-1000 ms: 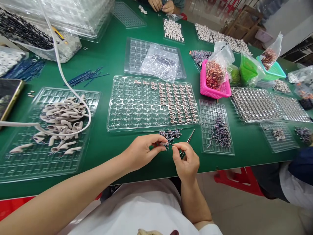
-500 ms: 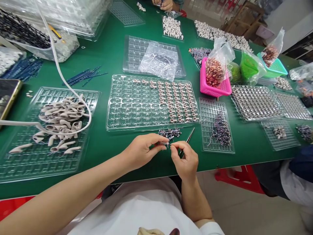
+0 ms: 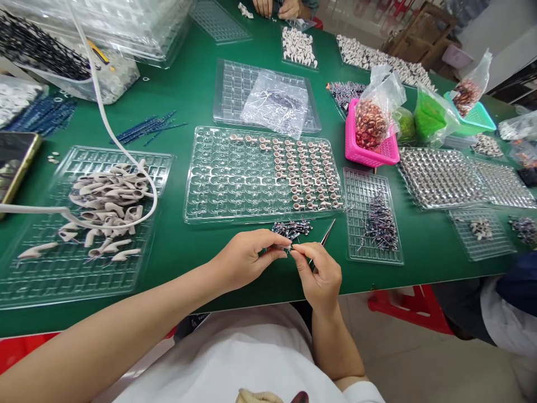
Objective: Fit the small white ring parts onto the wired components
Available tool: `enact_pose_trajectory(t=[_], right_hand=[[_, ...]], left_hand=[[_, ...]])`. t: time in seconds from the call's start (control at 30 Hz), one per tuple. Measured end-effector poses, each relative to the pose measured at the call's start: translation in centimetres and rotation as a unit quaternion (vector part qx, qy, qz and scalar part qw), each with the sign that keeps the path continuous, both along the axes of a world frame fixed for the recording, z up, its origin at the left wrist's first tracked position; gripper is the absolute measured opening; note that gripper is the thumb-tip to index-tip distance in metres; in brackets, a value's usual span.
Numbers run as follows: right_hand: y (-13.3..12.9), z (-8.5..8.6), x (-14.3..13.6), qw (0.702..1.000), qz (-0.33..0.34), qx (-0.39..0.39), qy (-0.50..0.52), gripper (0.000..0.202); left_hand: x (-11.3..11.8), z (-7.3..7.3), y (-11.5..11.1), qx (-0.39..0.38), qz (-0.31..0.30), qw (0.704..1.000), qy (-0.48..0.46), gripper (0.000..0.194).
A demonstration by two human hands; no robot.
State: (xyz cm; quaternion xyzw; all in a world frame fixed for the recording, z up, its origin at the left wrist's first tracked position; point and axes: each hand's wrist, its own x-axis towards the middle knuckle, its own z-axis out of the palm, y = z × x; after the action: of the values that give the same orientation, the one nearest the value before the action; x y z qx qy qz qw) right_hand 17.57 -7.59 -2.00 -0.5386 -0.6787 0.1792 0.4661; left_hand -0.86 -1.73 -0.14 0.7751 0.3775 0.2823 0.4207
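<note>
My left hand (image 3: 247,258) pinches a tiny wired part between thumb and fingertips. Its fingertips nearly touch those of my right hand (image 3: 318,272), which is closed on the same small part and also has dark tweezers (image 3: 327,232) against its palm, their tips pointing up and away. Just beyond my fingertips lies a small pile of wired components (image 3: 292,227). Behind it is a clear tray (image 3: 226,179), its right side filled with rows of small pinkish-white pieces (image 3: 308,168). Fine detail of the held part is too small to make out.
At left, beige shells (image 3: 111,193) lie on a clear tray under a white cable (image 3: 98,103). A smaller tray (image 3: 352,224) with wired parts and a pink basket (image 3: 371,154) stand to the right. Another person's hands (image 3: 289,8) show at the far edge.
My fingertips have come slightly closer together around the small part. At the far edge, the other person's hands have moved apart. The view has shifted slightly.
</note>
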Motion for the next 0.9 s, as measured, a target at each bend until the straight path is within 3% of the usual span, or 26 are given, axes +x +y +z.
enact_pose_trajectory(t=[0.5, 0.9], right_hand=[[-0.09, -0.06, 0.03, 0.999, -0.015, -0.012, 0.043, 0.020], [-0.10, -0.08, -0.12, 0.999, 0.000, -0.001, 0.041, 0.017]], left_hand=[[0.06, 0.15, -0.26, -0.009, 0.008, 0.999, -0.036, 0.018], [0.14, 0.07, -0.38, 0.049, -0.002, 0.998, -0.035, 0.017]])
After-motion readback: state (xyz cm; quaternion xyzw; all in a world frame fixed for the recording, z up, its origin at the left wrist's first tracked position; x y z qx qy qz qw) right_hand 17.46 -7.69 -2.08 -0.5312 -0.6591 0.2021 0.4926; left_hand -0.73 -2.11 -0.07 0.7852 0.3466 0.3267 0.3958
